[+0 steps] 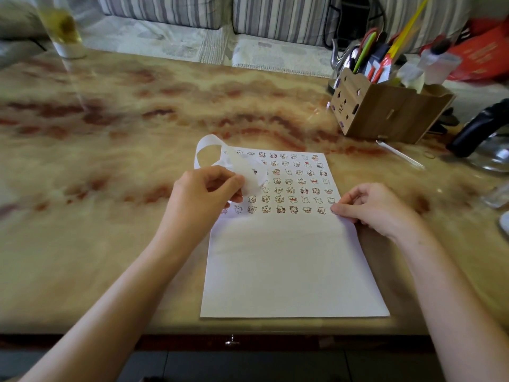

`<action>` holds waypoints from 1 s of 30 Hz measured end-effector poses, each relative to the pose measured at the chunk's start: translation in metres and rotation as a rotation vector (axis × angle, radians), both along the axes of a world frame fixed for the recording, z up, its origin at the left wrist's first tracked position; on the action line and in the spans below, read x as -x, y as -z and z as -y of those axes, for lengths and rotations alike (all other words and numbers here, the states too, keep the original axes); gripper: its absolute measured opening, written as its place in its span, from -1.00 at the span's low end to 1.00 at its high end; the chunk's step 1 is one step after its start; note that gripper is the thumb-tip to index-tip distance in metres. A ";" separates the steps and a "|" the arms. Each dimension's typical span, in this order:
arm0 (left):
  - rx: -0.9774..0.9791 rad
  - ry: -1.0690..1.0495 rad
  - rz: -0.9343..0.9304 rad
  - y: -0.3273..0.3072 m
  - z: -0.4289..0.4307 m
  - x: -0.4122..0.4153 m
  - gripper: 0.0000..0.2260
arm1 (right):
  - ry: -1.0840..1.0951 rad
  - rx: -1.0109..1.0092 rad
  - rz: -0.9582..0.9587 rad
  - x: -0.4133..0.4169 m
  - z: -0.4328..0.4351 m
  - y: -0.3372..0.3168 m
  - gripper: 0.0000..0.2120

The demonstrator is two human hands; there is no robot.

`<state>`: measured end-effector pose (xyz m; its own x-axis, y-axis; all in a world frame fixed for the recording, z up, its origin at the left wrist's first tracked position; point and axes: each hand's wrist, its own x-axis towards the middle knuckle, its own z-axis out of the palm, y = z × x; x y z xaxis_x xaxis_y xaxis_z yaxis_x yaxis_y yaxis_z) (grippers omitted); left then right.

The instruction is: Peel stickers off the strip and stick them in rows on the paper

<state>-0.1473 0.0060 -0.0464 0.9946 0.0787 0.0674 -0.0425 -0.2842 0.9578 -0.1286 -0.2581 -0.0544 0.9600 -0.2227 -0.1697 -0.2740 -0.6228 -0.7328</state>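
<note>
A white sheet of paper (292, 268) lies on the marbled table in front of me. Its upper half carries several rows of small cartoon stickers (292, 186); its lower half is blank. My left hand (205, 191) holds a curling white backing strip (217, 158) above the paper's upper left corner, pinched between thumb and fingers. My right hand (371, 208) rests at the paper's right edge, with its fingertips pressed down at the right end of the lowest sticker row. Whether a sticker lies under those fingertips is hidden.
A wooden organiser box (385, 111) full of pens and scissors stands at the back right, beside a kettle with a black handle (479, 130). A glass with a yellowish drink (62, 28) stands at the far left. A striped sofa runs behind the table.
</note>
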 end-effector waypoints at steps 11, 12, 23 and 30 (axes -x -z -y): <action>-0.008 0.001 0.006 0.001 -0.003 -0.001 -0.86 | -0.056 0.041 -0.054 0.002 0.003 -0.003 -0.87; -0.012 0.001 0.007 0.001 -0.002 -0.001 -0.86 | -0.055 0.035 -0.056 0.002 0.003 -0.004 -0.87; 0.020 0.004 0.054 -0.004 -0.002 0.002 -0.85 | -0.024 0.031 0.054 0.000 0.003 -0.001 -0.89; 0.047 0.001 0.092 -0.008 -0.005 -0.001 -0.84 | -0.280 -0.145 0.542 0.013 -0.062 -0.023 -0.91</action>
